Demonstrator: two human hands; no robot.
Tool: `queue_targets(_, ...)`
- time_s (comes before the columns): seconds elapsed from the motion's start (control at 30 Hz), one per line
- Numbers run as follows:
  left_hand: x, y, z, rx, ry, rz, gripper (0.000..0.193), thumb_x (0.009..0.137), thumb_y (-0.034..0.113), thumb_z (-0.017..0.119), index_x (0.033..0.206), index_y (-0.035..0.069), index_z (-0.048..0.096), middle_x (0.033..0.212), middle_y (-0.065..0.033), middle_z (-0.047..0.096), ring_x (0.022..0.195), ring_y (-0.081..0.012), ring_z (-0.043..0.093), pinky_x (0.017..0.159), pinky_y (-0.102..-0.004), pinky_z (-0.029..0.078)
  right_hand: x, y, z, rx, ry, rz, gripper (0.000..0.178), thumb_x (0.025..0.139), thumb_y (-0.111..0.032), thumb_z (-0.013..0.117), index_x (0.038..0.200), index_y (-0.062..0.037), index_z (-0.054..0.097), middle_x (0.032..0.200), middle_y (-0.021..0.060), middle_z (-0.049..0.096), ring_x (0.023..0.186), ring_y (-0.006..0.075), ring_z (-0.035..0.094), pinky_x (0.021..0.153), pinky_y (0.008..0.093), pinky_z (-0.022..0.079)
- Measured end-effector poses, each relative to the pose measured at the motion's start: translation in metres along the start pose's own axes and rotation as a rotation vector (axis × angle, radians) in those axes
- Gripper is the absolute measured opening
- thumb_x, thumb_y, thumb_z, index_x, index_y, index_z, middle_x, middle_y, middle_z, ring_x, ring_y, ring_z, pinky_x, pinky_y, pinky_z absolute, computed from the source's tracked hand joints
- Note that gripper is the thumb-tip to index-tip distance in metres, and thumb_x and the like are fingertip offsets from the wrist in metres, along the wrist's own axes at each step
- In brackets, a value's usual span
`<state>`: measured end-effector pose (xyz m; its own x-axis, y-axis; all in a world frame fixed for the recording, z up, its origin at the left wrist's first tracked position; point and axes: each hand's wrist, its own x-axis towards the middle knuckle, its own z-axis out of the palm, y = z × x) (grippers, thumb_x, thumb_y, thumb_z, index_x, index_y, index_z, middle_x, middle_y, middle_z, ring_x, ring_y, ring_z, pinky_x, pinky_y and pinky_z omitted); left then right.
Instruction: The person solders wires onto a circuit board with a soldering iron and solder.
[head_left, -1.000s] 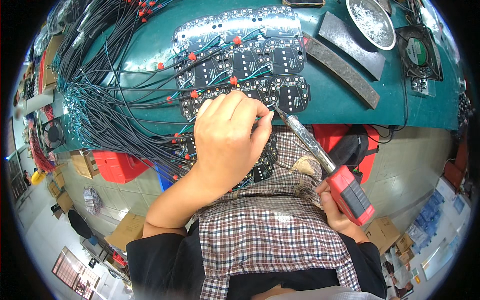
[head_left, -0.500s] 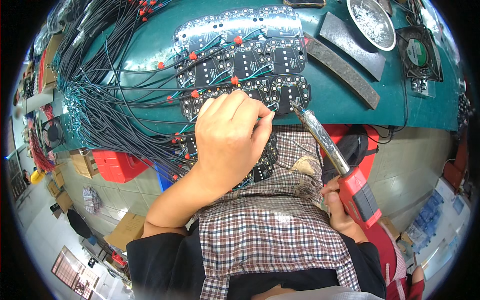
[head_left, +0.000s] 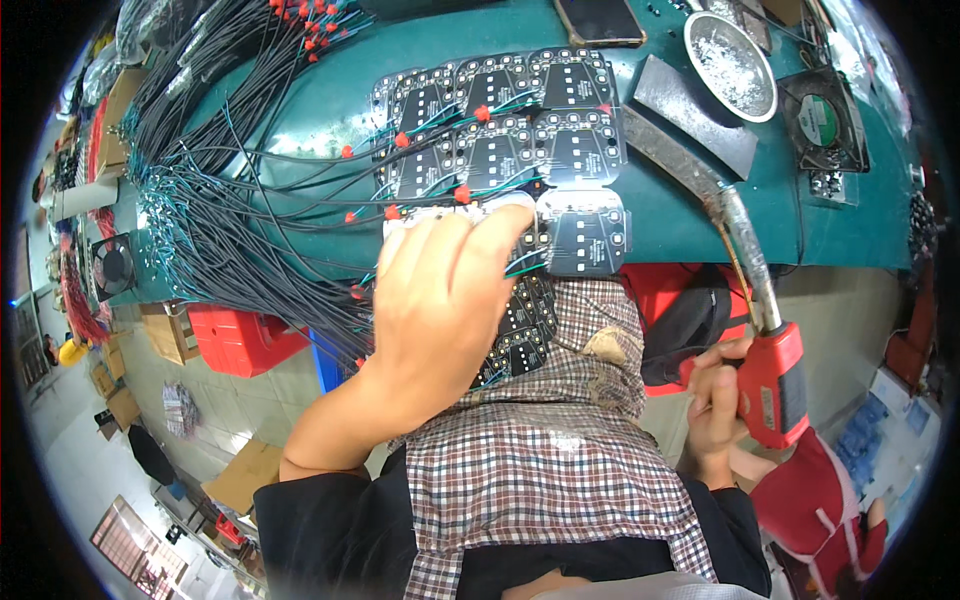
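Observation:
A panel of black circuit boards [head_left: 490,155] lies at the table's front edge. Black cables [head_left: 225,235] with red ties [head_left: 462,194] run onto it, ending in thin green and blue wires. My left hand [head_left: 440,290] is closed over the nearest row, its fingertips on the boards; the undersides of the fingers are hidden. To the right, past the table edge, my right hand [head_left: 715,405] grips a red and black soldering gun [head_left: 772,385]. The gun's long metal barrel points up and away, its tip at a dark curved metal bar [head_left: 670,150].
More boards [head_left: 525,330] rest on my checked apron. Beyond the bar are a second metal plate [head_left: 697,115], a round dish of silvery bits [head_left: 730,65], a small fan [head_left: 825,120] and a phone [head_left: 600,22]. A red stool [head_left: 240,340] stands below the table.
My right hand has swung the soldering gun rightward, its tip going from the boards to the metal bar. The board panel has shifted slightly toward me, and my left hand has moved a little down and left.

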<state>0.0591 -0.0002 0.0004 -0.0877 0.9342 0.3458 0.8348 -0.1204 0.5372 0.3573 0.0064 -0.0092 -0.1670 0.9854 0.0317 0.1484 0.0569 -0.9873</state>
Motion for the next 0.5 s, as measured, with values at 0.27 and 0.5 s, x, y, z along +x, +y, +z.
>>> queue_targets(0.27,-0.001,-0.038,-0.036,0.24,0.66,0.035,0.029,0.088,-0.009,0.072,0.117,-0.003,0.071,0.115,-0.0161,0.069,0.102,-0.0227,0.067,0.082,-0.0304,0.055,0.034,0.026,0.001,0.28,0.245,-0.014,0.022,0.099,-0.012,0.055,0.115,0.0033,0.056,0.087,0.0151,0.064,0.047,0.0078,0.04,0.049,0.0245,0.039)
queue_targets(0.5,-0.033,-0.017,-0.095,0.424,0.884,0.061,0.025,0.088,-0.005,0.074,0.113,-0.01,0.07,0.104,-0.0243,0.074,0.09,-0.0273,0.073,0.082,-0.0357,0.061,0.058,0.035,-0.008,0.333,0.286,0.047,0.023,0.099,-0.016,0.059,0.111,0.004,0.06,0.085,0.0109,0.064,0.046,0.005,0.038,0.048,0.0232,0.038)
